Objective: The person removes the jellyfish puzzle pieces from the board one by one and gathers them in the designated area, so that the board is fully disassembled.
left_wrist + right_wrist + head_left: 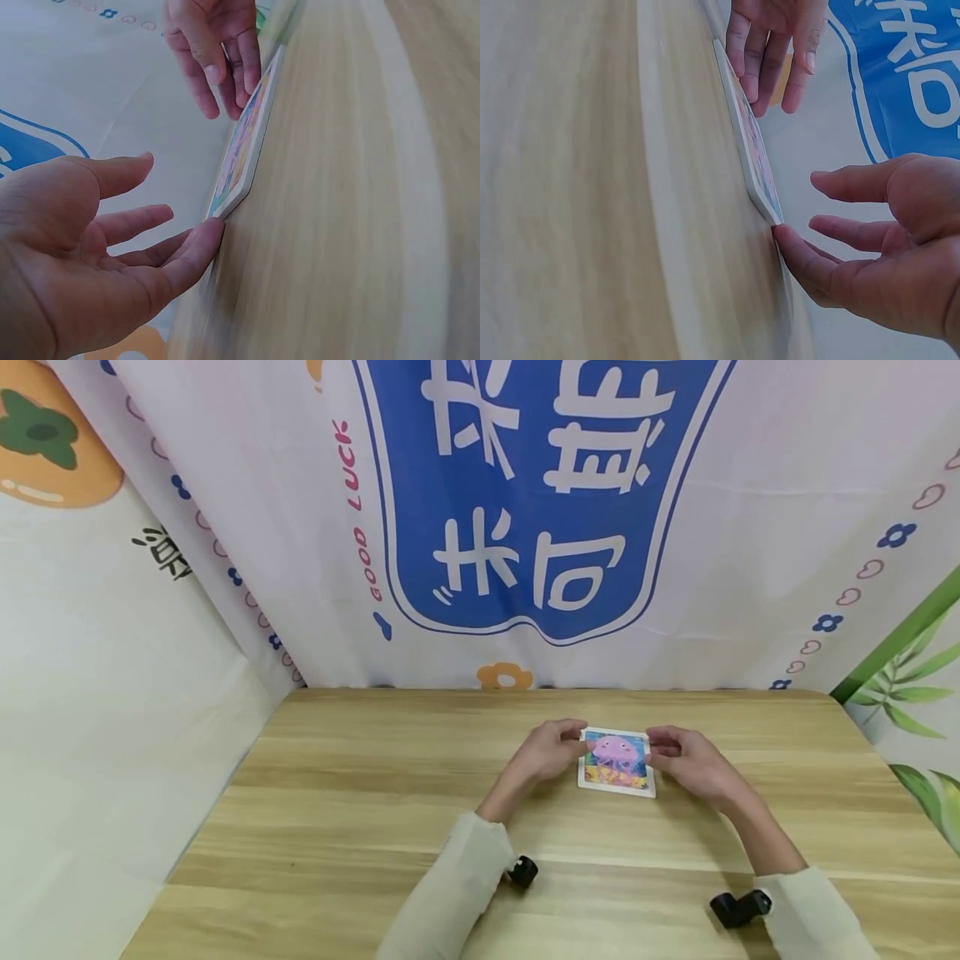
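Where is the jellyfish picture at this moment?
In the head view, the jellyfish picture lies on the wooden table, right of the image centre, between the left hand and the right hand.

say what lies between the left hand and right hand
In the head view, a white-bordered jellyfish picture lies on the wood-grain table between the left hand and right hand.

In your head view, bright, diffuse light is falling across the worktop (pixel 337 827), with a pale sheen showing around 6 o'clock. A faint, soft-edged shadow is lying at your right forearm's (pixel 765 835) 8 o'clock. Your wrist views are looking dimmer and greyer: the worktop is blurring toward 3 o'clock in the left, 9 o'clock in the right, your left hand (pixel 82 262) and right hand (pixel 892 270) showing crisper.
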Tool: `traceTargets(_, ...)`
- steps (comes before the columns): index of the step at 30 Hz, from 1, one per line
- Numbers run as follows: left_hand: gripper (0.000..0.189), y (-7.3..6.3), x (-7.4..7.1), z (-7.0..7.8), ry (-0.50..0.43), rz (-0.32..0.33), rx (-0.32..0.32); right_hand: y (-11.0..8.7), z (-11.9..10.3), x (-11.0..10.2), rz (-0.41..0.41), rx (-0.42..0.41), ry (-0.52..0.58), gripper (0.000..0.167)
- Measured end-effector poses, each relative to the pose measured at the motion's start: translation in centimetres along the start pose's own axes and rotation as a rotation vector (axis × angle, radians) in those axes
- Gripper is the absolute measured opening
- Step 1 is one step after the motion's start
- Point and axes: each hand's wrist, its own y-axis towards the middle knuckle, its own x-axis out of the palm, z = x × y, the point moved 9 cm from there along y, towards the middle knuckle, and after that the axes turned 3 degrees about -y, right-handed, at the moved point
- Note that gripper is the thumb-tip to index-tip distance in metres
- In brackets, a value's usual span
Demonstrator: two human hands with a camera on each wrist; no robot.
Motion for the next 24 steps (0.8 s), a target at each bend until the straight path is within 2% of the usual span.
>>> traceTargets(5, 0.049, -0.8, -0.7, -0.5, 0.003, -0.034, 0.010, -0.1, -0.7, 0.7, -0.028, 0.003, 0.014, 0.058)
traceTargets(13, 0.051, -3.0, -1.8, -1.6, -0.029, -0.072, -0.007, -0.5, -1.8, 2.5, -0.084, 0.004, 0.057, 0.054)
traceTargets(24, 0.049, -5.5, -3.5, -2.4, 0.080, -0.066, 0.033, -0.7, -3.2, 5.0, -0.122, -0.007, 0.085, 0.051)
